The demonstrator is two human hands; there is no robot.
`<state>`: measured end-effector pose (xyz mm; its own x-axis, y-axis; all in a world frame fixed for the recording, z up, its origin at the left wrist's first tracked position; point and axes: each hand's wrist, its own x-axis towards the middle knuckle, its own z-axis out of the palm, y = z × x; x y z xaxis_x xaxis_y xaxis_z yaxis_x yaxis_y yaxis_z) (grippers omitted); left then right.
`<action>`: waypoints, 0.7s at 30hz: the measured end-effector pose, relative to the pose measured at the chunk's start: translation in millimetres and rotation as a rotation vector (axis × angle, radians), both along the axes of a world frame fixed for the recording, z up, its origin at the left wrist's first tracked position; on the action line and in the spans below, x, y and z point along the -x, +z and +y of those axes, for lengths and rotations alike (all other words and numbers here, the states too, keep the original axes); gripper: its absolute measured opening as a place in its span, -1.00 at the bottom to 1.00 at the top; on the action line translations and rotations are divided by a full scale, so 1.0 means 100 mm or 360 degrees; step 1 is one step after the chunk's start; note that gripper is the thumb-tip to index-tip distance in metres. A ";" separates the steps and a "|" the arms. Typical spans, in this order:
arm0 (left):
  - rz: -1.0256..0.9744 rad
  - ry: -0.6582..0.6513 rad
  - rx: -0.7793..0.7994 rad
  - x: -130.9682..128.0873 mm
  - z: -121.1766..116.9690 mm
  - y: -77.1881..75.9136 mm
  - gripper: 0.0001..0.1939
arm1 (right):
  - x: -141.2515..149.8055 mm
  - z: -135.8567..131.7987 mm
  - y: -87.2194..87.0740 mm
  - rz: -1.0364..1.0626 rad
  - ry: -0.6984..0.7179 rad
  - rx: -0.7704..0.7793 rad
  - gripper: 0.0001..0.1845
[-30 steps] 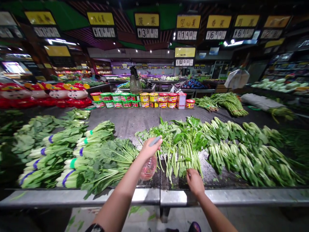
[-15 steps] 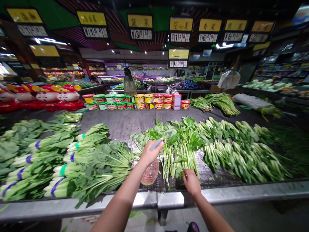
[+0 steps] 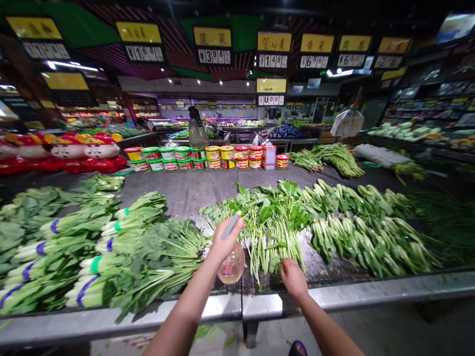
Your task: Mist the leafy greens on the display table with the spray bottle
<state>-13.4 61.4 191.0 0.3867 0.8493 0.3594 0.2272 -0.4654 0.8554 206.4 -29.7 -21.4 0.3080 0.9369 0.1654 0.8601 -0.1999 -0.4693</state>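
Observation:
My left hand is closed around the top of a clear spray bottle with a grey spray head. The bottle hangs over the front of the black mesh display, beside the stems of loose leafy greens. My right hand has its fingers curled at the lower ends of those stems, touching or almost touching a leaf there. Its fingertips are partly hidden, so whatever they pinch does not show.
Banded bunches of greens and loose leafy bunches lie to the left, pak choi to the right. Stacked tubs line the back. A metal edge runs along the front. Price signs hang overhead.
My left hand has shifted slightly left, and the spray head stands a bit steeper. My right hand stays at the stem ends. The whole view has moved slightly.

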 end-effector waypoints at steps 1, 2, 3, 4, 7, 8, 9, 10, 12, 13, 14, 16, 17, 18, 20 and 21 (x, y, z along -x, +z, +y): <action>-0.0006 0.0000 0.0000 0.01 -0.01 0.00 -0.63 | 0.00 0.01 0.01 0.0005 0.0015 0.0012 -0.72; -0.0004 0.0000 0.0004 0.02 -0.02 0.01 -0.63 | 0.00 0.01 0.01 0.0010 0.0032 0.0019 -0.72; 0.0003 -0.0003 0.0009 0.03 -0.03 0.01 -0.62 | 0.00 0.01 0.02 0.0011 0.0048 0.0017 -0.72; 0.0014 -0.0008 0.0013 0.05 -0.04 0.01 -0.62 | -0.01 0.01 0.03 0.0007 0.0063 0.0003 -0.72; 0.0068 -0.0043 0.0019 0.08 -0.08 0.01 -0.62 | -0.10 -0.02 0.07 -0.0039 0.0079 -0.0078 -0.70; 0.0089 -0.0054 0.0015 0.09 -0.09 0.01 -0.62 | -0.16 -0.04 0.08 -0.0058 0.0069 -0.0095 -0.69; 0.0111 -0.0068 0.0008 0.10 -0.12 0.01 -0.62 | -0.23 -0.06 0.09 -0.0079 0.0036 -0.0101 -0.69; 0.0127 -0.0082 -0.0002 0.10 -0.14 0.00 -0.62 | -0.31 -0.08 0.09 -0.0102 0.0000 -0.0094 -0.69; 0.0161 -0.0108 -0.0011 0.10 -0.19 -0.03 -0.61 | -0.50 -0.13 0.07 -0.0154 -0.0062 -0.0079 -0.69; 0.0188 -0.0117 -0.0004 0.10 -0.21 -0.05 -0.61 | -0.60 -0.15 0.05 -0.0173 -0.0100 -0.0079 -0.69; 0.0217 -0.0121 0.0016 0.09 -0.24 -0.07 -0.60 | -0.69 -0.17 0.03 -0.0193 -0.0147 -0.0090 -0.68; 0.0274 -0.0108 0.0093 0.08 -0.28 -0.13 -0.59 | -0.84 -0.22 -0.03 -0.0212 -0.0248 -0.0100 -0.67; 0.0292 -0.0100 0.0135 0.08 -0.30 -0.16 -0.58 | -0.89 -0.24 -0.06 -0.0208 -0.0300 -0.0097 -0.66; 0.0300 -0.0091 0.0171 0.08 -0.32 -0.19 -0.58 | -0.92 -0.26 -0.09 -0.0204 -0.0362 -0.0084 -0.66; 0.0312 -0.0064 0.0212 0.08 -0.35 -0.25 -0.58 | -0.94 -0.31 -0.15 -0.0222 -0.0451 -0.0035 -0.65; 0.0324 -0.0043 0.0220 0.08 -0.36 -0.27 -0.57 | -0.93 -0.33 -0.17 -0.0247 -0.0457 -0.0004 -0.65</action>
<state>-21.8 25.2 163.9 0.4624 0.8734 0.1529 0.3903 -0.3553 0.8494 299.7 -62.4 -38.8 0.5305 0.8149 0.2334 0.8301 -0.4436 -0.3377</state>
